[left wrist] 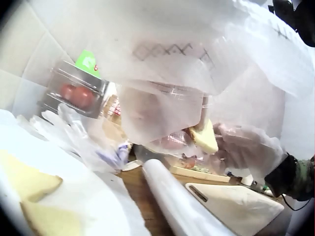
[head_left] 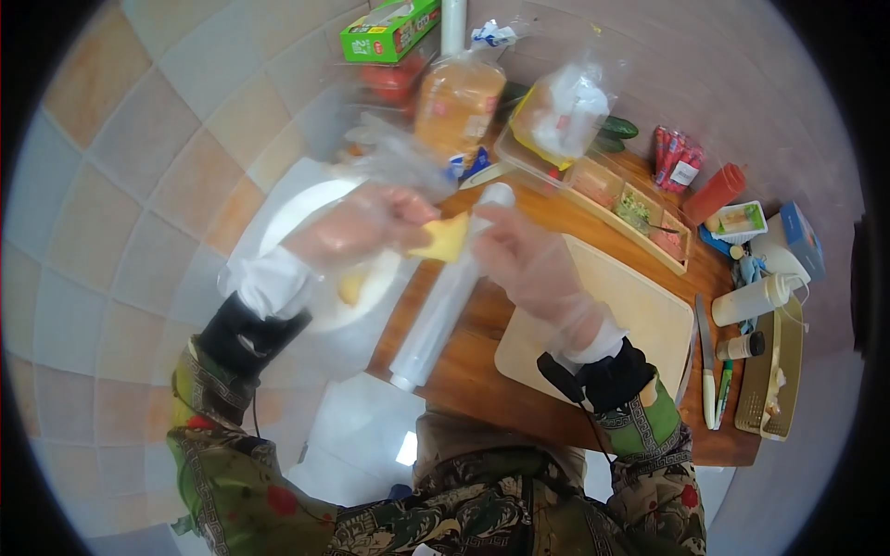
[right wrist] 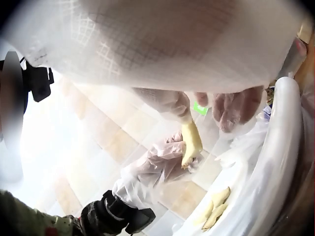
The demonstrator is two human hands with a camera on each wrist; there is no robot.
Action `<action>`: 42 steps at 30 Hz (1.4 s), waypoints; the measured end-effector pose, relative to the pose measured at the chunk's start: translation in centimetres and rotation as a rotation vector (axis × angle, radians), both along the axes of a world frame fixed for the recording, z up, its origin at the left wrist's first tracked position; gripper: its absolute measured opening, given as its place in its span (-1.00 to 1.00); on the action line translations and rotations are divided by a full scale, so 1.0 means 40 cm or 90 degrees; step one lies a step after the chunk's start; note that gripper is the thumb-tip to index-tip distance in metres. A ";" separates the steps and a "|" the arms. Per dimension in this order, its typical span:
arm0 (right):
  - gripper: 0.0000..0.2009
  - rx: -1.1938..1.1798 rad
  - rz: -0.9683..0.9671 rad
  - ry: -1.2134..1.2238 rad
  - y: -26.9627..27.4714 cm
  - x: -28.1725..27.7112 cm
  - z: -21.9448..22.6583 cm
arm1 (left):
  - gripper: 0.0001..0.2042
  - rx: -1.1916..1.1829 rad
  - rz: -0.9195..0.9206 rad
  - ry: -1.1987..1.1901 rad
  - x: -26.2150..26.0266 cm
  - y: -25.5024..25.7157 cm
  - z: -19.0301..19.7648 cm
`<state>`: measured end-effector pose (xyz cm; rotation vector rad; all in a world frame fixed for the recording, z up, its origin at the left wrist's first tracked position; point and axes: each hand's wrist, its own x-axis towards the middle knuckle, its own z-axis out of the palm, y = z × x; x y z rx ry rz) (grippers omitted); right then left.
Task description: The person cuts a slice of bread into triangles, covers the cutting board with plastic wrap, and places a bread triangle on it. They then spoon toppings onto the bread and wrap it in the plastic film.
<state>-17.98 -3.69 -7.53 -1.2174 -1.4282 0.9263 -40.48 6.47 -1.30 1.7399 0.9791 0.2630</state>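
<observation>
A pale yellow, soft-looking piece with a brown edge, like a cut of bread (head_left: 445, 237), is pinched in my gloved left hand (head_left: 357, 225). My gloved right hand (head_left: 538, 269) is right beside its other end, fingers loosely bent. In the right wrist view the right thumb (right wrist: 174, 104) overlaps the piece's upper end, apart from the other fingers (right wrist: 236, 109). Further yellow pieces (left wrist: 32, 179) lie on a white plate (head_left: 371, 301) under the left hand. Below both hands a roll of clear film (head_left: 445, 324) lies aslant on the wooden table.
A cutting board (head_left: 640, 301) lies at right, past it a knife (head_left: 705, 357) and squeeze bottle (head_left: 751, 298). Behind stand a divided tray (head_left: 684, 243) of fillings, a bagged loaf (head_left: 459, 104), a red bottle (head_left: 718, 192) and a green box (head_left: 389, 32). A tiled wall rises at left.
</observation>
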 end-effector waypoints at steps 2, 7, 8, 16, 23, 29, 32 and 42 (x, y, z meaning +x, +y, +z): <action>-0.59 -0.028 -0.016 0.061 -0.017 0.017 -0.001 | -0.77 -0.066 0.008 -0.099 0.040 -0.016 -0.015; -0.55 -0.129 0.045 0.278 -0.064 0.072 0.012 | -0.73 -0.147 0.067 -0.139 0.140 -0.071 -0.029; -0.55 -0.127 0.032 0.279 -0.075 0.081 0.015 | -0.74 -0.181 0.075 -0.149 0.159 -0.078 -0.030; -0.53 -0.151 -0.021 0.274 -0.131 0.155 0.033 | -0.52 -0.301 0.019 -0.200 0.191 -0.109 0.011; -0.59 -0.173 0.007 0.279 -0.090 0.098 0.016 | -0.61 0.094 -0.006 0.142 0.033 -0.031 0.006; -0.62 -0.119 0.046 -0.006 0.034 -0.040 -0.011 | -0.68 0.454 -0.201 0.446 -0.186 0.034 -0.045; -0.66 -0.132 0.060 -0.038 0.082 -0.128 -0.023 | -0.64 0.437 -0.238 0.386 -0.228 0.040 -0.090; -0.69 -0.061 0.170 -0.243 0.196 -0.212 -0.080 | -0.79 0.364 -0.222 0.408 -0.198 0.044 -0.115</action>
